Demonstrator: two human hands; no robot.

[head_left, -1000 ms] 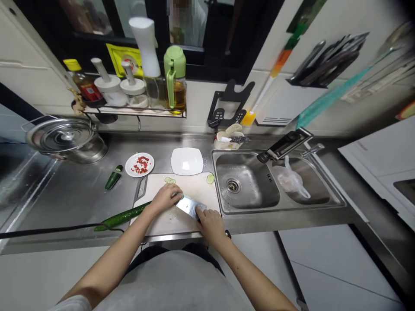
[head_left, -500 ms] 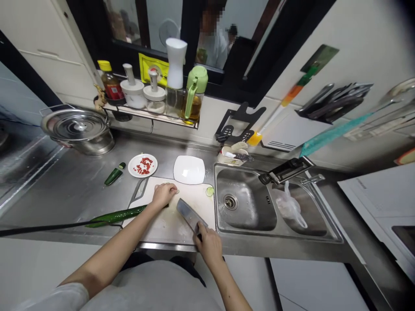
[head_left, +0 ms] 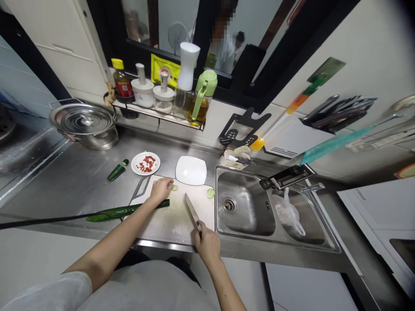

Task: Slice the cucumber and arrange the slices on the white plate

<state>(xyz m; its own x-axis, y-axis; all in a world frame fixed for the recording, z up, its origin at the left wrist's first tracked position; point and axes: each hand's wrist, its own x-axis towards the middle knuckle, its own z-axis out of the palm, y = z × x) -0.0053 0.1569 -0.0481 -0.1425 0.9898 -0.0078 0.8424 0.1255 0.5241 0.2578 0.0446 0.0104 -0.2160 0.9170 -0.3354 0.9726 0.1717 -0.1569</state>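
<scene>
Knife: compared with half a second ago, blade's turned more edge-on to the view, and the left hand has slid back toward the handle end of the cutting board.
Knife grip: right hand has its fingers wrapped round the handle, which is the right spot; probably stiff, with some weight in the blade. Can't tell if the tip touches the board.
Thin slice: on the board by the left fingertips. Those fingers are bent; can't tell if they're pinching anything. Likely light, damp and easy to tear, so go for the rim.
Long cucumber: lies over the board's left side and out onto the counter. Looks firm but slick; mid-length seems the safest hold.
In the way: left forearm crosses above the cucumber, and a dark cord runs across its outer end.
Around: more slices at the board's corner by the sink, square white plate just behind.
</scene>
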